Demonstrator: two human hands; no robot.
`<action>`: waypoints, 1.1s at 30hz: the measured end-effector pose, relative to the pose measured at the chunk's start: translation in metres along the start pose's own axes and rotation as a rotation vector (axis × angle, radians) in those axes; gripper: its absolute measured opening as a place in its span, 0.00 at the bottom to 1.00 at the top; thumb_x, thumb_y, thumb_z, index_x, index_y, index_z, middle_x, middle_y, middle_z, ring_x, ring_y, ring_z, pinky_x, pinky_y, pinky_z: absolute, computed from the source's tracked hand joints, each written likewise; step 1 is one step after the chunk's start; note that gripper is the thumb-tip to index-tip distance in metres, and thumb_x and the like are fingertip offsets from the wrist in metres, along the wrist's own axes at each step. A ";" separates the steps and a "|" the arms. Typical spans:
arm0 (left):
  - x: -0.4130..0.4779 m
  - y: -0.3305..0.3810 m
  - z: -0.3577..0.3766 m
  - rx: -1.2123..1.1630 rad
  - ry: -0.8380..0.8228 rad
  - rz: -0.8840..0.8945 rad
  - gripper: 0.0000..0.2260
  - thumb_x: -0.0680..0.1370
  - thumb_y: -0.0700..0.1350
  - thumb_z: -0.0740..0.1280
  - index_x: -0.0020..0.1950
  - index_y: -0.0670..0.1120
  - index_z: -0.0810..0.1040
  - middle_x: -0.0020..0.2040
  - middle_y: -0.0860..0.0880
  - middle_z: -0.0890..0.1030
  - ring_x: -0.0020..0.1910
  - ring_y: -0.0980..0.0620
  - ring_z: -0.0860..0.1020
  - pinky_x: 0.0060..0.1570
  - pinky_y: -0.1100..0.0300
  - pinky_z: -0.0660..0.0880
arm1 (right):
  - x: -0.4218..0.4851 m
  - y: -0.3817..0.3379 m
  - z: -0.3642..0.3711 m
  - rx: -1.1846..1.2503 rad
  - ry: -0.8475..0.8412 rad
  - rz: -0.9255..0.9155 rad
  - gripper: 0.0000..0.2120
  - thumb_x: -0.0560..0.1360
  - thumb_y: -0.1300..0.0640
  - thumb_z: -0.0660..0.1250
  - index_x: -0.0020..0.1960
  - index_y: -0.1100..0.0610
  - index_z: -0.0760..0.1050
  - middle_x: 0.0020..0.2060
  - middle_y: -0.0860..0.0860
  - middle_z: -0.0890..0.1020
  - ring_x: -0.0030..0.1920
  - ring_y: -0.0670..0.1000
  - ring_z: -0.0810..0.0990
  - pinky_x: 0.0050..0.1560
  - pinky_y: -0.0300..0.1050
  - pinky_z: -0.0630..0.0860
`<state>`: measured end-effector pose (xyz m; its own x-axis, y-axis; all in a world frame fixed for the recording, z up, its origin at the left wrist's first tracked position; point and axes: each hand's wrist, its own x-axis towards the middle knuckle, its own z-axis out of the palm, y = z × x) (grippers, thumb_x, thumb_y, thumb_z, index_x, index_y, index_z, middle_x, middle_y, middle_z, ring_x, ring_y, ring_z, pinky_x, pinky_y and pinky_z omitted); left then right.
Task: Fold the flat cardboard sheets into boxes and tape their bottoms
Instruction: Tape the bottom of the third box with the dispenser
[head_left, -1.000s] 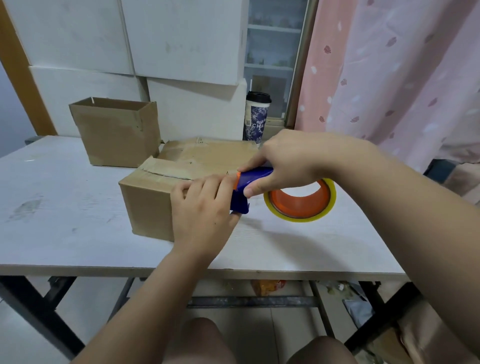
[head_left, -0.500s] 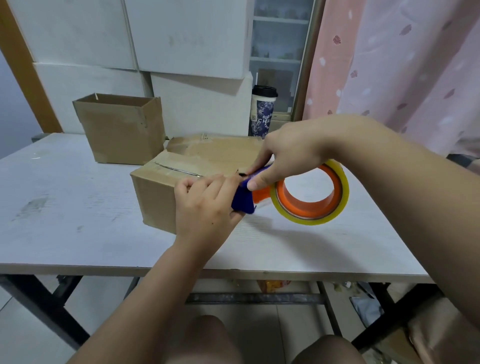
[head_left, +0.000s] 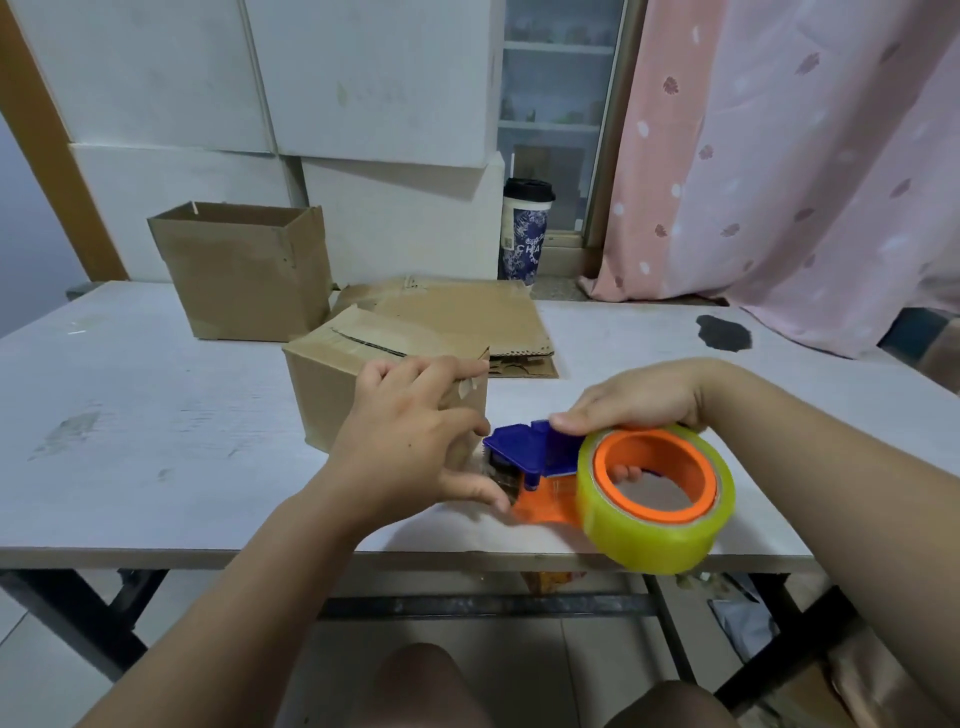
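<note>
Since a second earlier, the tape dispenser (head_left: 540, 467) had come down from the top edge of the cardboard box (head_left: 332, 384) to just above the table (head_left: 130, 415), beside the box's near right corner. This box sat on the table's middle with its flaps folded shut on top and a strip of tape visible at that corner. The left hand (head_left: 410, 441) lay spread against the corner, fingers reaching over the top edge and the thumb stretched low toward the dispenser's blue mouth; it pressed rather than gripped. The right hand (head_left: 634, 400) was clamped on the dispenser from above, thumb on the blue guard and a fingertip showing inside the orange core of the yellowish tape roll (head_left: 660, 499). Behind the taped box lay flat cardboard sheets (head_left: 467, 317), and to the back left an open box (head_left: 244, 275) stood upright. Past the table's far edge a lidded paper cup (head_left: 524, 228) stood beside white blocks (head_left: 363, 78), with a pink curtain (head_left: 779, 156) hanging at the right.
</note>
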<state>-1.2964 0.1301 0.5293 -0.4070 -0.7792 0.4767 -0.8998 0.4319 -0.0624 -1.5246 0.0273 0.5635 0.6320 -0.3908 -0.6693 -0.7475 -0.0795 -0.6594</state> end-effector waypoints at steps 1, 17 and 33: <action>0.000 0.000 0.001 0.001 0.006 -0.002 0.32 0.61 0.75 0.57 0.43 0.52 0.85 0.61 0.49 0.77 0.54 0.44 0.77 0.50 0.50 0.63 | 0.000 0.008 0.001 0.057 -0.022 0.012 0.29 0.66 0.33 0.68 0.40 0.61 0.76 0.29 0.53 0.79 0.28 0.48 0.75 0.32 0.39 0.73; 0.010 0.017 0.014 -0.056 0.286 -0.287 0.08 0.74 0.47 0.67 0.45 0.48 0.85 0.56 0.50 0.82 0.46 0.48 0.80 0.49 0.55 0.60 | -0.008 0.032 -0.006 0.328 0.386 0.163 0.28 0.64 0.33 0.67 0.43 0.58 0.80 0.32 0.52 0.82 0.28 0.49 0.77 0.30 0.39 0.74; 0.022 0.031 0.009 -0.192 0.348 -0.504 0.13 0.80 0.43 0.60 0.62 0.48 0.78 0.44 0.52 0.83 0.44 0.49 0.78 0.50 0.57 0.60 | -0.005 0.054 -0.013 0.446 0.735 0.147 0.29 0.71 0.34 0.65 0.57 0.57 0.79 0.41 0.54 0.84 0.39 0.53 0.80 0.38 0.44 0.77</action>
<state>-1.3351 0.1223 0.5303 0.1627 -0.7286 0.6653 -0.9099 0.1499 0.3868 -1.5704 0.0126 0.5356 0.1284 -0.8738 -0.4690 -0.5641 0.3246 -0.7592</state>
